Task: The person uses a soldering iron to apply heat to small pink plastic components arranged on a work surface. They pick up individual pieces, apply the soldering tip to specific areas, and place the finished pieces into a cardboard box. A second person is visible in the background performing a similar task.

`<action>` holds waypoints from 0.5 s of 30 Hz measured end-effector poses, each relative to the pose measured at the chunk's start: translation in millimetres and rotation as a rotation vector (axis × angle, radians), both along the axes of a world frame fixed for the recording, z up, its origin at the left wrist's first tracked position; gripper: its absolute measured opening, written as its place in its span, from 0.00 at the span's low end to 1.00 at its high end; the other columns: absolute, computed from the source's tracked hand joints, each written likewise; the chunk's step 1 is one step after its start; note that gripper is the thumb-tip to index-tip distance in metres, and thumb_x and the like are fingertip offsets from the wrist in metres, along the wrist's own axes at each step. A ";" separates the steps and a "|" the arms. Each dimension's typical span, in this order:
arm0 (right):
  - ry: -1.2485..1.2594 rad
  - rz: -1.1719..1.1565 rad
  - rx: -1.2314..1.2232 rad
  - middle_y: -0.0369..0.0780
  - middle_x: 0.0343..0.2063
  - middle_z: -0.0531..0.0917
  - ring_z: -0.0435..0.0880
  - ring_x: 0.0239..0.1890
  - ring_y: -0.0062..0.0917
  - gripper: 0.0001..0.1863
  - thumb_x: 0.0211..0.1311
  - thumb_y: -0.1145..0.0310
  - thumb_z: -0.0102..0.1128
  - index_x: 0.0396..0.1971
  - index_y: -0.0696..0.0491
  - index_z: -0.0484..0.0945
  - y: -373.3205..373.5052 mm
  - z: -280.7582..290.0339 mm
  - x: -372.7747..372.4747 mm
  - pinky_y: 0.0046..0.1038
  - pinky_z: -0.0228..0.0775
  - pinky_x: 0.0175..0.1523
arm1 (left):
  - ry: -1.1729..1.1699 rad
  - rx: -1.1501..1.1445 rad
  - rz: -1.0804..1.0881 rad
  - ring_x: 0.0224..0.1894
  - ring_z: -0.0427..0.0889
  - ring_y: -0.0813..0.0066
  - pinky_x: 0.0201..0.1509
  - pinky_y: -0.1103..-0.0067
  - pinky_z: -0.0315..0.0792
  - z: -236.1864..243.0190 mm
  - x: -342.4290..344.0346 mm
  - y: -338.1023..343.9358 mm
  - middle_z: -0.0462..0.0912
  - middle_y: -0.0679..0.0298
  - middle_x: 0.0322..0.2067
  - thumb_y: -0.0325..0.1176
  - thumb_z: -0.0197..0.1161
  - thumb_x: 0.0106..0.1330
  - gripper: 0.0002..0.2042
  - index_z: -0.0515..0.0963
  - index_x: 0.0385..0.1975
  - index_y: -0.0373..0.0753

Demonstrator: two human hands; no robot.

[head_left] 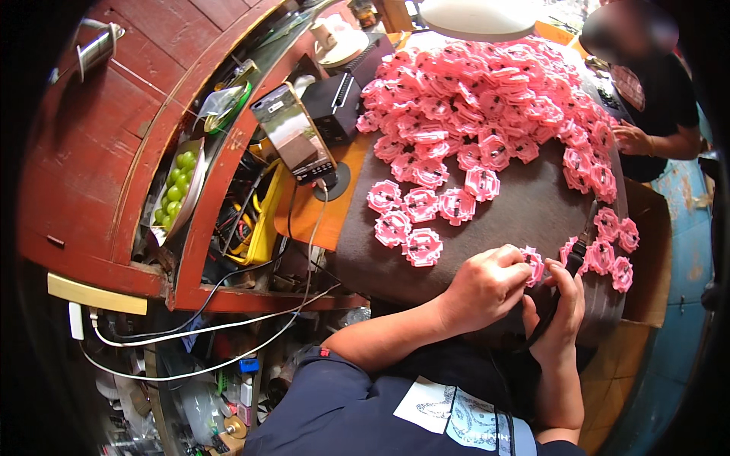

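Left fingers [515, 274] tight round a notched pink plastic piece [534, 266], right fingers [564, 284] round a slim black tool [576, 256].

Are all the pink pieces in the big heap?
No: the left hand holds one pink piece well apart from the heap.

Dark brown worktop [532, 197]: pink plastic pieces [471, 99] heaped, others scattered.
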State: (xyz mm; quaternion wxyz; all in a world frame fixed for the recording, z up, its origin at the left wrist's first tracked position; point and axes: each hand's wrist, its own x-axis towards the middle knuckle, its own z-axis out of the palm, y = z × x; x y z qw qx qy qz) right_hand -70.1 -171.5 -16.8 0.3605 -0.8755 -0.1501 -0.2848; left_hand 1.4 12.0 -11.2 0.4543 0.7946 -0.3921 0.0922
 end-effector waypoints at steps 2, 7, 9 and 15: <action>0.047 -0.006 0.005 0.53 0.54 0.83 0.83 0.46 0.50 0.32 0.60 0.71 0.73 0.64 0.58 0.71 1.5 2.6 -0.8 0.46 0.75 0.50 | 0.003 -0.008 -0.003 0.43 0.86 0.52 0.48 0.64 0.81 -1.3 -0.1 -1.1 0.84 0.55 0.42 0.25 0.70 0.63 0.10 0.83 0.43 0.36; 0.030 0.004 -0.108 0.50 0.60 0.82 0.82 0.46 0.43 0.36 0.60 0.64 0.72 0.68 0.58 0.69 -4.0 0.5 6.1 0.41 0.75 0.53 | -0.007 -0.016 0.005 0.43 0.86 0.51 0.47 0.64 0.81 -1.7 -1.4 -2.8 0.84 0.55 0.43 0.26 0.70 0.63 0.10 0.82 0.43 0.35; 0.009 0.001 -0.148 0.51 0.60 0.82 0.83 0.48 0.47 0.36 0.62 0.61 0.71 0.68 0.58 0.69 -4.2 1.6 9.1 0.44 0.75 0.55 | 0.000 -0.024 0.003 0.43 0.86 0.51 0.47 0.64 0.81 -3.5 -2.0 -3.2 0.83 0.55 0.43 0.26 0.71 0.62 0.11 0.82 0.43 0.36; 0.022 0.000 -0.122 0.53 0.55 0.84 0.83 0.51 0.54 0.30 0.61 0.68 0.71 0.63 0.60 0.73 -0.7 3.0 11.4 0.49 0.74 0.56 | -0.035 -0.014 0.005 0.44 0.86 0.51 0.48 0.63 0.81 -4.1 -0.1 -1.4 0.83 0.54 0.44 0.26 0.71 0.60 0.13 0.81 0.44 0.35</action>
